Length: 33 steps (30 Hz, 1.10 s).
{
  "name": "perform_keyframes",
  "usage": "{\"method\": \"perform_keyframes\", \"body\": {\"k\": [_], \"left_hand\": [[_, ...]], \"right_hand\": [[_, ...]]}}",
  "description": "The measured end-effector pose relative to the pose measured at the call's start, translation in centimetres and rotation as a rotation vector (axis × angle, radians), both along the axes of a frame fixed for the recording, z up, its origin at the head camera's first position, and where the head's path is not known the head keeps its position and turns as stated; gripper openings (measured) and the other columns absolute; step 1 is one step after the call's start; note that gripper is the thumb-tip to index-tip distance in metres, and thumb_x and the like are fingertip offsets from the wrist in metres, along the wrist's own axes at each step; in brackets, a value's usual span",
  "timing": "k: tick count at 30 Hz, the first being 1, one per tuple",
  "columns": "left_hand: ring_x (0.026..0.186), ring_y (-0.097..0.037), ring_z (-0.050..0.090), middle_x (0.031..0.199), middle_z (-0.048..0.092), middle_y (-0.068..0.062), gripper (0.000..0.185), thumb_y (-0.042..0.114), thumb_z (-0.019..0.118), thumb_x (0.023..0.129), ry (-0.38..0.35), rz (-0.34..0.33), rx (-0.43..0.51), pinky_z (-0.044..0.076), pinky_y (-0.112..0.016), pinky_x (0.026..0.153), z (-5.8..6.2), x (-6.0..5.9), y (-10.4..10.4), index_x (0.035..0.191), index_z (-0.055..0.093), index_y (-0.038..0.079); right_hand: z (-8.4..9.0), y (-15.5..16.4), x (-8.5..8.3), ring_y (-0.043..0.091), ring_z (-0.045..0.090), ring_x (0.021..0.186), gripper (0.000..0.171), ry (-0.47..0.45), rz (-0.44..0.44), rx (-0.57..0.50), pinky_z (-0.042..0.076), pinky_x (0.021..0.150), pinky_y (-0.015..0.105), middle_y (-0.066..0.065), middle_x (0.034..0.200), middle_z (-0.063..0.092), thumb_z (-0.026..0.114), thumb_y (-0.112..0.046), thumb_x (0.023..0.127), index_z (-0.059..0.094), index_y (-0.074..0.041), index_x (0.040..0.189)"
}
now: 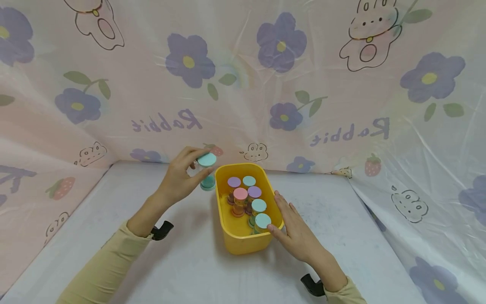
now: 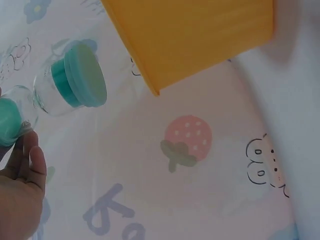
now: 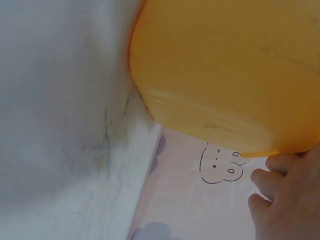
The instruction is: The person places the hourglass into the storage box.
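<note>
Left fingers: they are curled around a small clear glass jar with a teal round lid (image 1: 206, 161), pinched between thumb and fingertips (image 1: 197, 153).
Left hand (image 1: 178, 177): it is raised beside the left far corner of the bin; a beige sleeve (image 1: 98, 270) and a black wrist mount (image 1: 162, 230) are seen behind it.
Held jar: it is kept in the air, tilted, just outside the bin; in the left wrist view its teal lid (image 2: 82, 75) is turned toward the camera.
Second jar: a teal-capped one (image 1: 208, 182) is seen directly below the held jar; whether the two are joined cannot be told.
Right fingers: they are straight and slightly apart, laid against the right rim of the bin.
Right hand (image 1: 296, 230): it rests flat on the bin's right side, nothing is gripped.
Bin: a yellow plastic rectangular container (image 1: 243, 242) stands on the white table (image 1: 190, 270).
Bin content: upright small jars with purple (image 1: 234, 182), pink (image 1: 240, 194) and teal (image 1: 263, 220) lids are packed close together.
Background: a pink sheet with purple flowers and rabbits (image 1: 243, 84) is hung behind the table.
</note>
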<state>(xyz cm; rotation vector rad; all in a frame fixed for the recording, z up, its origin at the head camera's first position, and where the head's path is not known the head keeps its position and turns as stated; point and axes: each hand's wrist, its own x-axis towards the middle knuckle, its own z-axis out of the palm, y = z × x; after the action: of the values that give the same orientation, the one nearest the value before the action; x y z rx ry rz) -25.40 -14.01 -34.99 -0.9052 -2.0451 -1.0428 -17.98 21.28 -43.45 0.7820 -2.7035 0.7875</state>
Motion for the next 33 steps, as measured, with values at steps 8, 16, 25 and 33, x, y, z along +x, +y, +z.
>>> {"method": "perform_keyframes", "body": {"k": [8, 16, 25, 33], "left_hand": [[0.098, -0.018, 0.056, 0.123, 0.065, -0.011, 0.051, 0.002, 0.085, 0.085, 0.014, -0.066, -0.021, 0.048, -0.027, 0.076, 0.6, 0.6, 1.3, 0.133, 0.066, 0.000], [0.101, -0.017, 0.057, 0.131, 0.063, -0.011, 0.049, 0.005, 0.084, 0.087, -0.024, -0.131, -0.063, 0.050, -0.033, 0.077, 0.7, 1.2, 2.9, 0.133, 0.066, 0.002], [0.105, -0.018, 0.058, 0.128, 0.062, -0.007, 0.047, 0.015, 0.081, 0.093, -0.143, -0.180, -0.162, 0.055, -0.037, 0.090, -0.3, 1.9, 4.7, 0.136, 0.064, 0.003], [0.109, -0.017, 0.059, 0.128, 0.061, -0.007, 0.047, 0.016, 0.081, 0.093, -0.193, -0.210, -0.254, 0.057, -0.033, 0.093, -1.5, 1.9, 5.8, 0.135, 0.064, 0.001]], "right_hand": [[0.0, 0.0, 0.0, 0.024, 0.022, 0.158, 0.081, -0.002, -0.004, -0.004, 0.000, 0.127, 0.024, 0.004, 0.174, 0.017, 0.059, -0.041, 0.105, 0.016, -0.011, 0.167], [0.0, 0.0, -0.1, 0.024, 0.022, 0.158, 0.081, -0.001, 0.003, -0.010, 0.000, 0.127, 0.024, 0.006, 0.173, 0.018, 0.059, -0.041, 0.105, 0.016, -0.011, 0.167], [-0.1, 0.0, -0.1, 0.024, 0.022, 0.158, 0.081, -0.004, 0.001, -0.014, 0.000, 0.127, 0.025, 0.005, 0.173, 0.018, 0.059, -0.040, 0.105, 0.017, -0.011, 0.167], [0.0, 0.0, 0.0, 0.025, 0.023, 0.158, 0.081, -0.001, 0.005, -0.020, 0.001, 0.128, 0.027, 0.009, 0.173, 0.020, 0.060, -0.039, 0.105, 0.017, -0.009, 0.167]]}}
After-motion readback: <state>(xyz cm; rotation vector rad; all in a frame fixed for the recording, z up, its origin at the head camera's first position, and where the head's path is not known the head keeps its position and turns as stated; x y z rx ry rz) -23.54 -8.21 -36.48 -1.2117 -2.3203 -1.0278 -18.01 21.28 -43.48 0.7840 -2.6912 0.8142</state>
